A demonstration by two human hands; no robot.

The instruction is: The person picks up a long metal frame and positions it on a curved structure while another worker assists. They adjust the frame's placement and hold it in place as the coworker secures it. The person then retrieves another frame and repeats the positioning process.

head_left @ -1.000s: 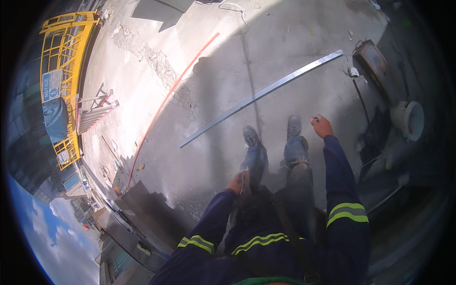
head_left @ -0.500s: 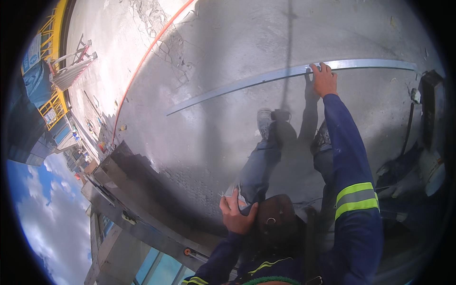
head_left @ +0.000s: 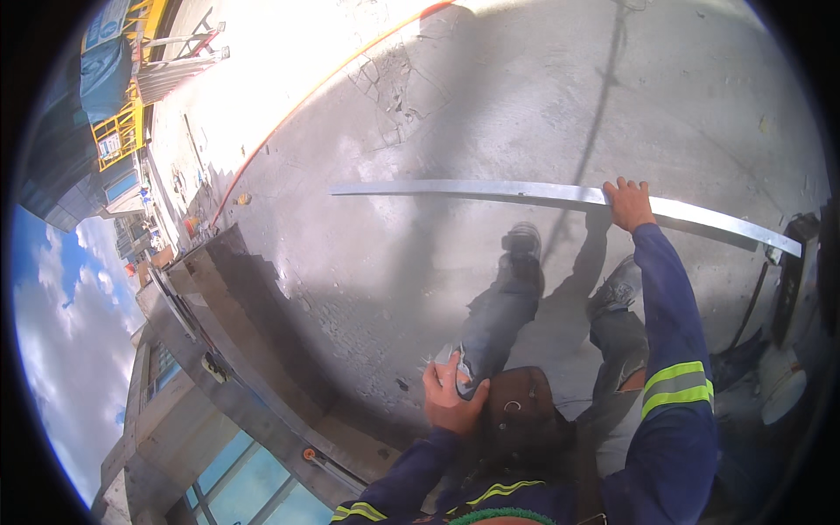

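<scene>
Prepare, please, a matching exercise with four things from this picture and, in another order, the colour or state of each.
1 left hand
2 metal bar
3 right hand
4 right sleeve band

A yellow-green and grey
B gripping the metal bar
C silver
D touching the left trouser leg

Pairs: 1-D, 2-C, 3-B, 4-A

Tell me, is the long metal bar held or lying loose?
Held: the right hand has its fingers over the metal bar. Whether it is wholly clear of the concrete floor, I cannot tell.
</scene>
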